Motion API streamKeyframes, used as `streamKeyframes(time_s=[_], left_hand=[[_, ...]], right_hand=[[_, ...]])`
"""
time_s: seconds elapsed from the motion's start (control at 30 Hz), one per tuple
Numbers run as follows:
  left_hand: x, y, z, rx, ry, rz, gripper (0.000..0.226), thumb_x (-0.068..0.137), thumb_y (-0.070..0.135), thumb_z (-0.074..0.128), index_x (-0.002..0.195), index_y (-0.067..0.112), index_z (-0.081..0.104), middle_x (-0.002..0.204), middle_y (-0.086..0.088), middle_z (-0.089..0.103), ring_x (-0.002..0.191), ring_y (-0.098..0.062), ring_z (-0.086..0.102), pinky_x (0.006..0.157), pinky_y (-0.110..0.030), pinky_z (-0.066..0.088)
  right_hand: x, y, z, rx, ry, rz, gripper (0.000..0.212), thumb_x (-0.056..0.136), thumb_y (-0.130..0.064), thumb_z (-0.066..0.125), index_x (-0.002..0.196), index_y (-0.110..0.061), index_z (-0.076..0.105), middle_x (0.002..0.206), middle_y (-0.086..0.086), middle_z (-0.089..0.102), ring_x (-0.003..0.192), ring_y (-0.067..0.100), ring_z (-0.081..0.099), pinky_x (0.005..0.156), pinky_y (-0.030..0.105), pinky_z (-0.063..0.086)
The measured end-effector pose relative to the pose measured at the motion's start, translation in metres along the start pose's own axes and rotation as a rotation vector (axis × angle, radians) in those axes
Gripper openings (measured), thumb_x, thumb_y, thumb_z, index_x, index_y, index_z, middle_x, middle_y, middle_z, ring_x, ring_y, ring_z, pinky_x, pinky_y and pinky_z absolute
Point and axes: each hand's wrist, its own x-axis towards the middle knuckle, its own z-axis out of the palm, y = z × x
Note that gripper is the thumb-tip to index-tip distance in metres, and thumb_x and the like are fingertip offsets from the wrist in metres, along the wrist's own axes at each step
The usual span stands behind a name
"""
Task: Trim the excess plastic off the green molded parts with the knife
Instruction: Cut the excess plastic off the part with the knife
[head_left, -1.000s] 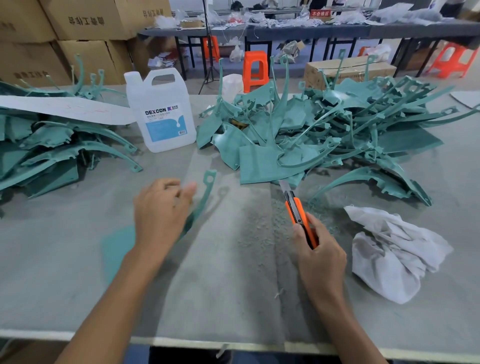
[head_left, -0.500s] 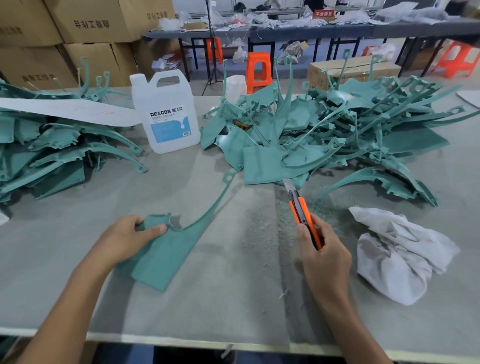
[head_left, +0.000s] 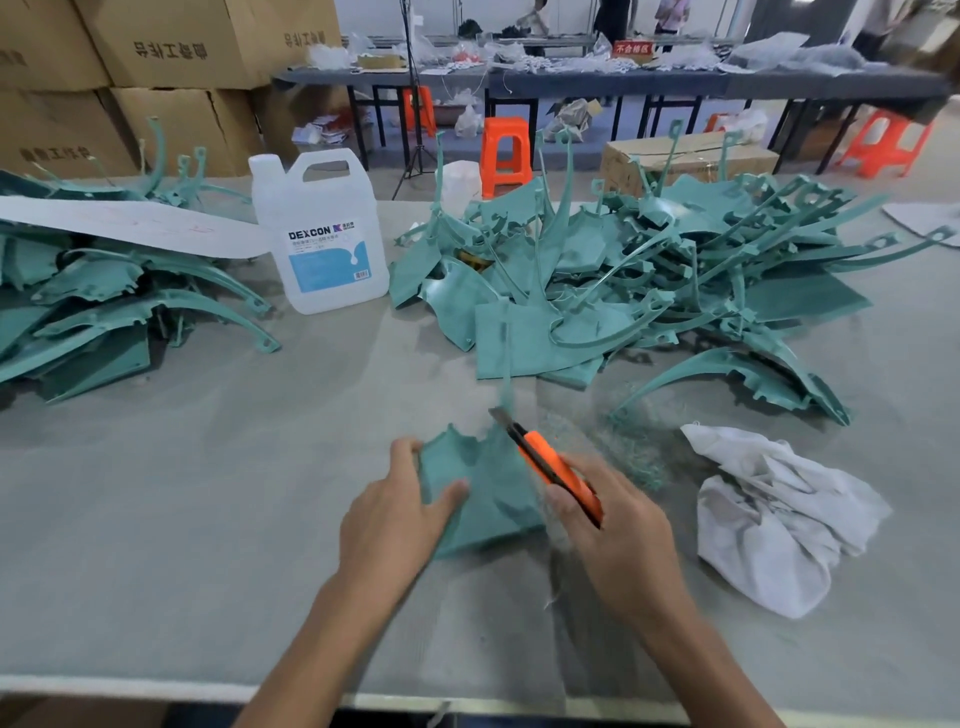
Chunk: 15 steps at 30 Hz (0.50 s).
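Gripping a green molded part (head_left: 483, 499) by its left edge, your left hand (head_left: 395, 514) steadies it near the middle of the table (head_left: 208, 493). Your right hand (head_left: 618, 535) is wrapped round the orange knife (head_left: 550, 462), its blade at the part's upper right edge. Trimming seems about to begin; next, shave along that edge.

Left hand (head_left: 389, 519) has come from the left of the table (head_left: 208, 493) to the middle, now just beside the right hand (head_left: 618, 540); green part (head_left: 488, 488) carried along, earlier lying left of centre, now between both hands; grip changed from its left edge to thumb on the top face, fingers at the upper left edge; thin arm (head_left: 504, 364) swung from slanting up-right to pointing straight away, blurred; knife (head_left: 550, 465) was well apart from the part, now blade tip at its upper right edge, contact unclear; right hand shifted slightly left, motion-blurred.
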Motion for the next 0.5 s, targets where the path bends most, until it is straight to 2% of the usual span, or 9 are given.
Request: streamKeyframes(time_s=[0.07, 0.13, 0.2, 0.27, 0.37, 0.5], left_hand=[[-0.007, 0.000, 0.002, 0.149, 0.072, 0.067, 0.048, 0.083, 0.075, 0.049, 0.112, 0.036, 0.041, 0.089, 0.006, 0.056, 0.094, -0.029, 0.059, 0.067, -0.035, 0.040], [-0.007, -0.003, 0.008, 0.165, 0.150, 0.139, 0.046, 0.084, 0.069, 0.056, 0.108, 0.030, 0.052, 0.104, 0.001, 0.053, 0.100, -0.027, 0.049, 0.079, -0.038, 0.043], [-0.006, -0.005, 0.013, 0.085, 0.172, 0.189, 0.047, 0.086, 0.059, 0.062, 0.116, 0.024, 0.055, 0.121, 0.000, 0.049, 0.111, -0.028, 0.044, 0.091, -0.040, 0.040], [-0.007, -0.006, 0.018, 0.024, 0.125, 0.204, 0.048, 0.091, 0.054, 0.058, 0.130, 0.027, 0.049, 0.136, 0.006, 0.044, 0.123, -0.023, 0.038, 0.098, -0.038, 0.033], [-0.005, -0.006, 0.024, 0.060, 0.087, 0.204, 0.043, 0.096, 0.054, 0.048, 0.135, 0.035, 0.046, 0.137, 0.011, 0.046, 0.126, -0.018, 0.034, 0.099, -0.036, 0.029], [-0.004, -0.004, 0.024, 0.065, 0.080, 0.181, 0.040, 0.097, 0.053, 0.049, 0.132, 0.034, 0.051, 0.134, 0.007, 0.047, 0.121, -0.022, 0.036, 0.098, -0.036, 0.031]], right_hand=[[0.001, -0.004, -0.002, -0.100, -0.083, -0.031, 0.030, 0.094, -0.048, 0.059, 0.123, -0.043, 0.056, 0.098, -0.015, 0.065, 0.088, 0.015, 0.064, 0.071, 0.035, 0.047], [0.002, -0.010, -0.004, -0.175, -0.161, -0.021, 0.031, 0.097, -0.049, 0.053, 0.127, -0.042, 0.056, 0.104, -0.012, 0.063, 0.096, 0.020, 0.063, 0.074, 0.036, 0.046], [0.005, -0.013, -0.005, -0.241, -0.224, -0.003, 0.031, 0.100, -0.049, 0.046, 0.130, -0.040, 0.054, 0.105, -0.009, 0.062, 0.097, 0.021, 0.062, 0.076, 0.037, 0.046], [0.007, -0.017, -0.006, -0.268, -0.268, -0.004, 0.031, 0.102, -0.048, 0.043, 0.129, -0.039, 0.053, 0.100, -0.007, 0.066, 0.094, 0.022, 0.063, 0.076, 0.038, 0.047], [0.006, -0.022, -0.006, -0.289, -0.300, -0.039, 0.028, 0.102, -0.045, 0.044, 0.126, -0.034, 0.054, 0.091, -0.005, 0.068, 0.087, 0.024, 0.064, 0.070, 0.038, 0.044], [0.010, -0.019, -0.008, -0.318, -0.259, -0.050, 0.037, 0.104, -0.042, 0.043, 0.141, -0.040, 0.046, 0.101, -0.002, 0.070, 0.094, 0.025, 0.065, 0.075, 0.038, 0.046]])
